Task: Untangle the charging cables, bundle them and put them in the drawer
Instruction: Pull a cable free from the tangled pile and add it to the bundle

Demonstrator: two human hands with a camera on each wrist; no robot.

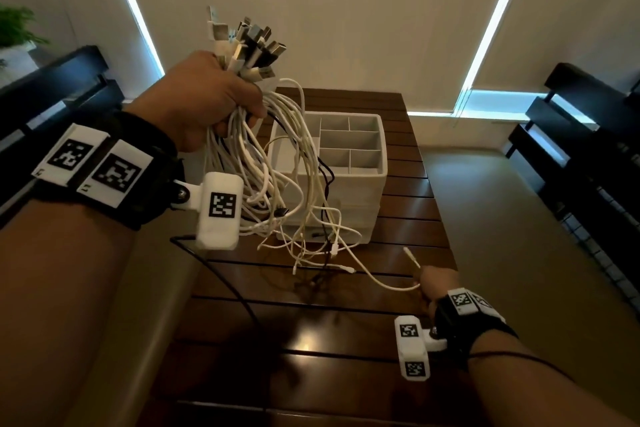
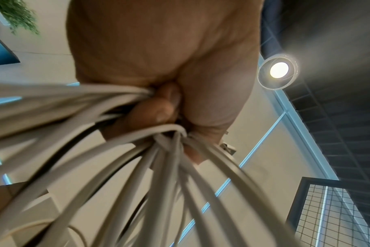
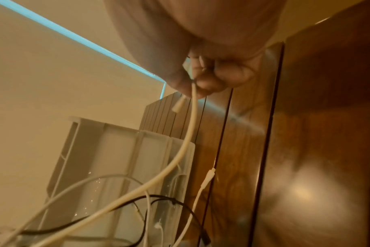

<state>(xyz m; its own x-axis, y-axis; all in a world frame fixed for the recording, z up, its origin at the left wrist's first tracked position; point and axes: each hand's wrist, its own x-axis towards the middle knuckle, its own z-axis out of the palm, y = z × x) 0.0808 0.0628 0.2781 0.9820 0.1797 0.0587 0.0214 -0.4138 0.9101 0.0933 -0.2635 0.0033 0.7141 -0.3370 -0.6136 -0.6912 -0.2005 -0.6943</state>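
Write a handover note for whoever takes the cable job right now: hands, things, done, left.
Left hand: raised, grips the bunch of white charging cables just below their USB plugs; loose ends hang tangled onto the dark slatted wooden table.
Right hand: low near the table, pinches one white cable end, drawn away from the tangle.
White plastic divided organiser box stands on the table behind the cables.
Done: plug ends gathered.
Left: finish untangling, bundle, stow in the drawer.

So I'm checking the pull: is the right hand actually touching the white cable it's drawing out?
Touching. The right wrist view shows the right hand pinching the white cable between thumb and fingers.
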